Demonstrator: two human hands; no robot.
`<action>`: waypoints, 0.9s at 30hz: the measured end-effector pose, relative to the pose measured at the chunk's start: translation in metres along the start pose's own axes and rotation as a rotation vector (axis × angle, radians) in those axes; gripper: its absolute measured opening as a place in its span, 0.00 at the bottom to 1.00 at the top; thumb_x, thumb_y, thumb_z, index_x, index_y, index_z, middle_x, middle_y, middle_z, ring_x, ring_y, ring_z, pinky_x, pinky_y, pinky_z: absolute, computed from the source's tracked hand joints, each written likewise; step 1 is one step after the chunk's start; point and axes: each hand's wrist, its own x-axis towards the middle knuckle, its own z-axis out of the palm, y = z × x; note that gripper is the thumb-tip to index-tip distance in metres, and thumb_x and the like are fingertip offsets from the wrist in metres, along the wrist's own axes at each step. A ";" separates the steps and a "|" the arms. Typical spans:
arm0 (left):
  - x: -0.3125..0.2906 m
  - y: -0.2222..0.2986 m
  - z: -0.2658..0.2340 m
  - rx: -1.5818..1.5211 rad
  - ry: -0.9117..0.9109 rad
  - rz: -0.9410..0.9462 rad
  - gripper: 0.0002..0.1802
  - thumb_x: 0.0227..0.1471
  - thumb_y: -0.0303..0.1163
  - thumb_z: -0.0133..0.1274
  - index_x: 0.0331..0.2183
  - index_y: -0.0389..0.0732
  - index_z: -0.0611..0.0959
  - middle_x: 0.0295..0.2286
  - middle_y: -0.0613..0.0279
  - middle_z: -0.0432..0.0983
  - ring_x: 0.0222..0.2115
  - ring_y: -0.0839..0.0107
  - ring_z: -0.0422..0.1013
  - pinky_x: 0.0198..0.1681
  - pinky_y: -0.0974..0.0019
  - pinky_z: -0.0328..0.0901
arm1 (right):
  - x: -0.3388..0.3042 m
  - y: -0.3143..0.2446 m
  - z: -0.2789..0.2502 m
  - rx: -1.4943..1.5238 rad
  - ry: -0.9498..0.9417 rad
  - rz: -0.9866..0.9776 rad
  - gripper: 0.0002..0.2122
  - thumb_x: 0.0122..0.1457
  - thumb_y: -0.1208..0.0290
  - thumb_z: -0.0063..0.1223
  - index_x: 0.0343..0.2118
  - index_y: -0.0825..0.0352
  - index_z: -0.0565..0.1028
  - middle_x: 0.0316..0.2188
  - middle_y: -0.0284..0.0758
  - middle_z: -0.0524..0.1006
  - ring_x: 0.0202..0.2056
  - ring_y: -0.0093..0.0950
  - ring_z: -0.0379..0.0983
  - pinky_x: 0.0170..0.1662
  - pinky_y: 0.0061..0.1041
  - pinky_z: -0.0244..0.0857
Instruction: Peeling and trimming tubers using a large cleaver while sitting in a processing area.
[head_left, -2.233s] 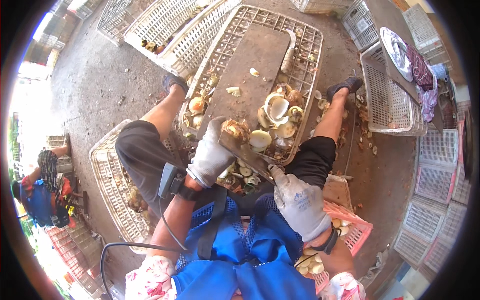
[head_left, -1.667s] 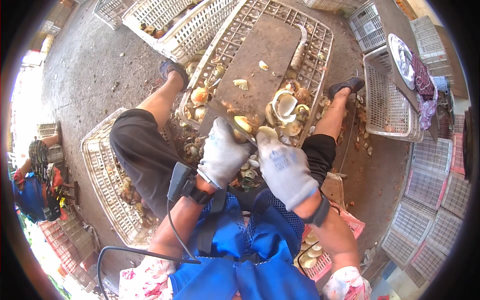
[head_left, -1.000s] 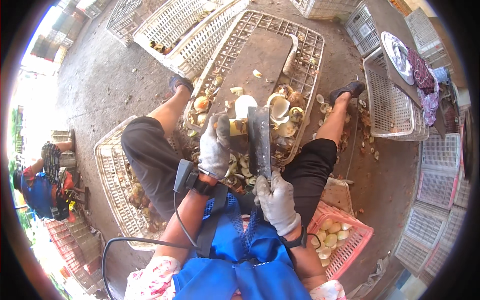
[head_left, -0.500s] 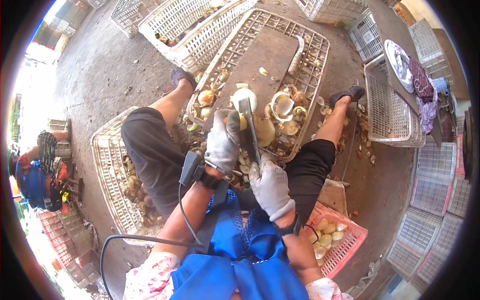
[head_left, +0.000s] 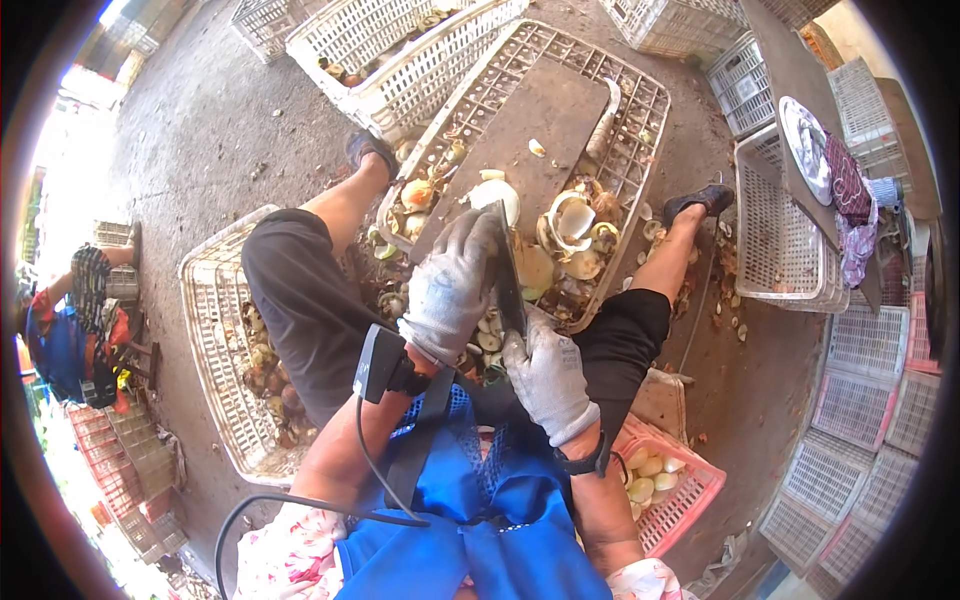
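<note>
My right hand (head_left: 552, 380), in a grey-white work glove, is closed round the handle of a knife with a broad dark blade (head_left: 509, 272). The blade points up and away from me. My left hand (head_left: 450, 290), gloved too, is curled against the blade's left side; what its fingers hold, if anything, is hidden. Just beyond the fingertips a peeled white onion (head_left: 496, 200) lies on a wooden board (head_left: 556, 110). The board rests on an upturned crate (head_left: 632, 210) between my legs. Onion skins and cut pieces (head_left: 572, 222) are heaped right of the blade.
Onion scraps fill a white crate (head_left: 215, 345) by my left leg. A pink crate (head_left: 690, 500) at my right holds peeled onions (head_left: 655, 475). Another white crate (head_left: 400, 85) stands beyond the board. At far left sits another person (head_left: 65, 340).
My left hand has moved up and right, its fingers now curled against the blade. The yellowish piece seen by its thumb is out of sight. My right hand keeps the knife, slightly lower.
</note>
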 end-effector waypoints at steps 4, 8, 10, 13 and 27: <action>0.002 0.001 0.003 0.009 -0.005 -0.046 0.32 0.49 0.26 0.58 0.56 0.38 0.71 0.52 0.46 0.71 0.53 0.44 0.70 0.50 0.51 0.71 | 0.001 0.000 0.000 -0.047 -0.002 -0.007 0.18 0.60 0.67 0.55 0.51 0.71 0.76 0.30 0.52 0.80 0.35 0.50 0.79 0.40 0.45 0.72; 0.006 0.009 -0.003 0.072 -0.018 0.001 0.29 0.48 0.25 0.58 0.54 0.39 0.73 0.51 0.47 0.72 0.52 0.46 0.71 0.50 0.51 0.71 | 0.001 0.000 -0.005 0.047 -0.116 0.143 0.14 0.63 0.72 0.52 0.49 0.72 0.75 0.30 0.52 0.80 0.35 0.51 0.78 0.38 0.41 0.70; 0.007 0.006 -0.008 0.001 -0.086 0.013 0.27 0.47 0.25 0.58 0.52 0.40 0.75 0.50 0.50 0.74 0.52 0.49 0.72 0.50 0.52 0.71 | -0.001 0.009 0.002 0.087 -0.030 0.069 0.14 0.63 0.72 0.52 0.49 0.73 0.76 0.27 0.51 0.79 0.31 0.50 0.78 0.35 0.40 0.69; 0.007 -0.004 -0.009 -0.147 -0.085 0.033 0.25 0.47 0.25 0.59 0.49 0.40 0.77 0.50 0.52 0.75 0.51 0.50 0.72 0.51 0.52 0.71 | -0.002 0.007 0.004 0.151 -0.038 0.112 0.14 0.63 0.72 0.51 0.49 0.73 0.76 0.26 0.51 0.78 0.30 0.49 0.77 0.34 0.39 0.69; 0.006 0.009 0.001 -0.100 -0.013 0.003 0.23 0.44 0.26 0.61 0.45 0.40 0.75 0.48 0.48 0.73 0.51 0.42 0.70 0.47 0.48 0.72 | 0.000 -0.010 -0.006 0.084 -0.048 0.089 0.14 0.63 0.70 0.51 0.48 0.72 0.76 0.26 0.52 0.78 0.28 0.48 0.78 0.33 0.40 0.69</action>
